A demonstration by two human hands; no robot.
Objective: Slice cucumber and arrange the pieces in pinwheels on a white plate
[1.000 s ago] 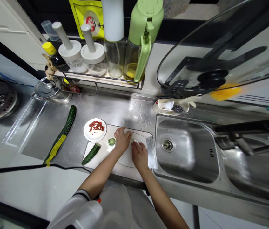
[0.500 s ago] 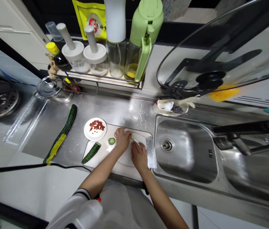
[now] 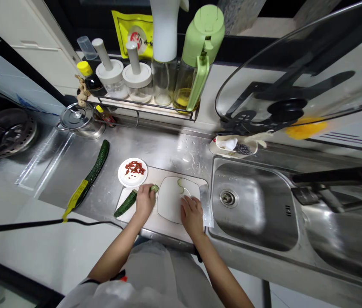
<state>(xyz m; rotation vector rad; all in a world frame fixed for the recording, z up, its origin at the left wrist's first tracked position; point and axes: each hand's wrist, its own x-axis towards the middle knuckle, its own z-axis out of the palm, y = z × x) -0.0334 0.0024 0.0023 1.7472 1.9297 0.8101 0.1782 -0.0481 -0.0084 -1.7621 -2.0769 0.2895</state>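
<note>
My left hand [image 3: 145, 202] is closed at a small stack of cucumber slices [image 3: 155, 188] on the cutting board [image 3: 155, 220]; its fingertips are partly hidden. Just left of it lies a cut piece of cucumber [image 3: 125, 205]. My right hand [image 3: 192, 214] rests over the right side of a white plate [image 3: 169, 199], fingers bent and slightly apart, nothing visibly held. Thin pale-green cucumber slices [image 3: 180, 185] lie curved on that plate, above its fingertips. Along the board's right edge a cleaver [image 3: 205, 205] lies flat.
A small white dish [image 3: 122, 173] of chopped red pieces stands behind the board. Farther left lie a whole cucumber [image 3: 97, 167] and a lidded pot [image 3: 83, 122]. The sink [image 3: 254, 201] is at the right; jars and a green-topped oil jug [image 3: 203, 32] line the rack.
My left hand has moved left from the plate to the cucumber slices on the board. My right hand stays at the plate, whose slices show more plainly. The view has shifted slightly.
</note>
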